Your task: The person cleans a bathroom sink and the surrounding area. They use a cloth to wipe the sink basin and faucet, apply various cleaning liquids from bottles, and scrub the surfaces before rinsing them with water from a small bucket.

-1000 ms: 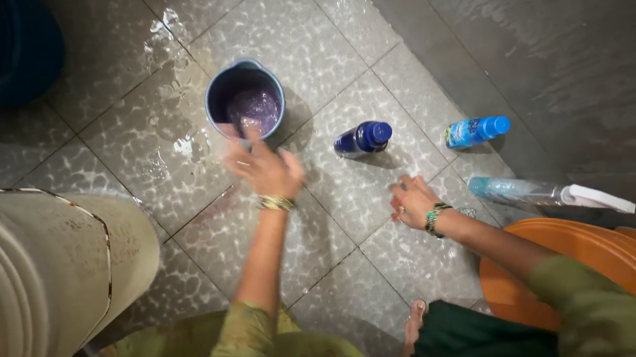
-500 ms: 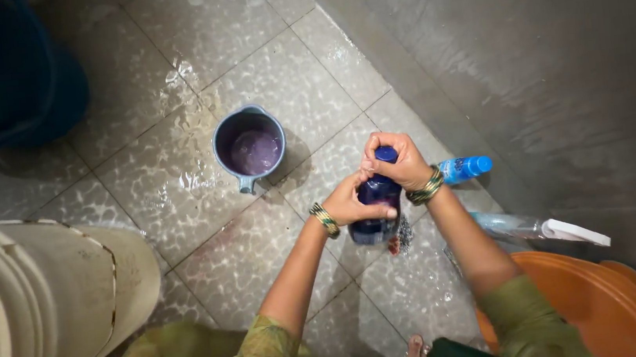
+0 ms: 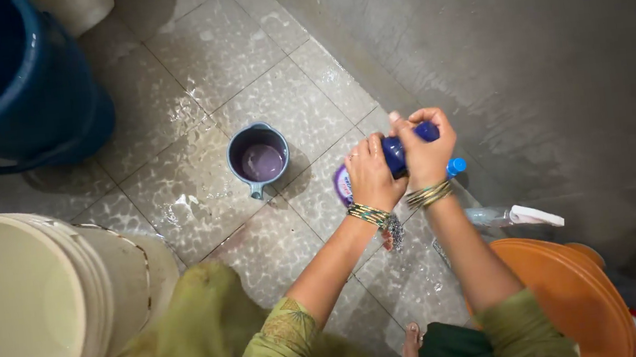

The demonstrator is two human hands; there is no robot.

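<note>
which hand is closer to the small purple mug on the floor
Left. The left hand, holding the dark blue bottle, is just right of the mug; the right hand, on the bottle's cap end, sits farther right.

The dark blue bottle (image 3: pixel 398 154) is lifted off the wet tiled floor and lies tilted between both hands, most of its body hidden by fingers. A pale purple label shows at its lower left end, and its rounded blue cap end points up to the right, wrapped by fingers.
</note>
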